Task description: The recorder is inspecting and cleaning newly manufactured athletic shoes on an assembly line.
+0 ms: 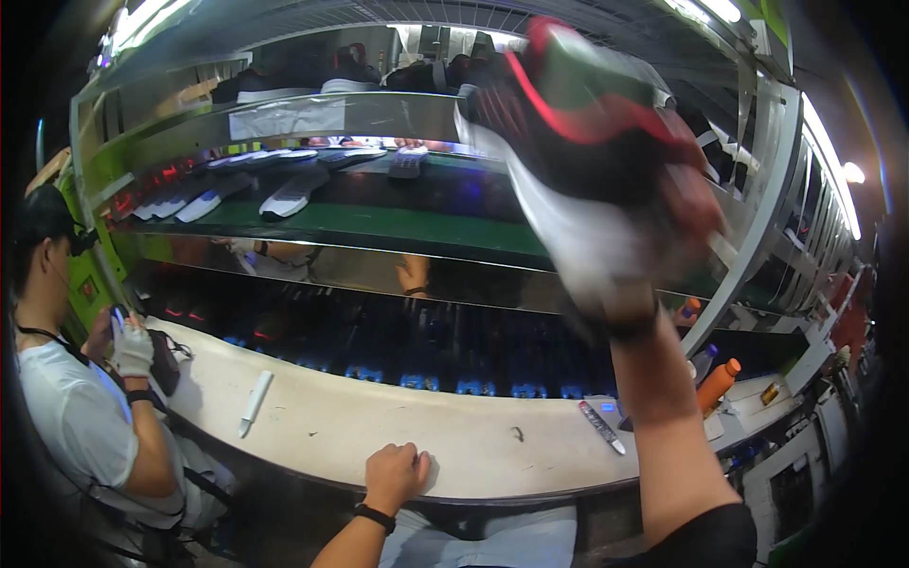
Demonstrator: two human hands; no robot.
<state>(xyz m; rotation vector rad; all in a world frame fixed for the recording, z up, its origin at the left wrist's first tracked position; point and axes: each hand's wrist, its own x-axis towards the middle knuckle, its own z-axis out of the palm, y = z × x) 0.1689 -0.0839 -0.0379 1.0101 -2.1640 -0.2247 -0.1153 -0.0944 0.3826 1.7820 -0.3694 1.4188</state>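
Observation:
My right hand (698, 210) is raised high on the right, closed on a black sneaker (592, 123) with red trim and a white sole. Hand and sneaker are smeared by motion, and part of the hand is hidden. The sneaker is in front of the upper shelf and the frame's right post. My left hand (398, 475) rests with curled fingers at the near edge of the pale worktable (483, 440); nothing shows in it. A dark band is around each wrist.
Shoe soles (295, 192) lie on a green belt (379, 223) below a shelf of shoes (350, 83). A white stick-like tool (255, 404), a marker-like tube (602, 428) and an orange bottle (718, 384) are on the table. A gloved co-worker (95, 417) stands at left.

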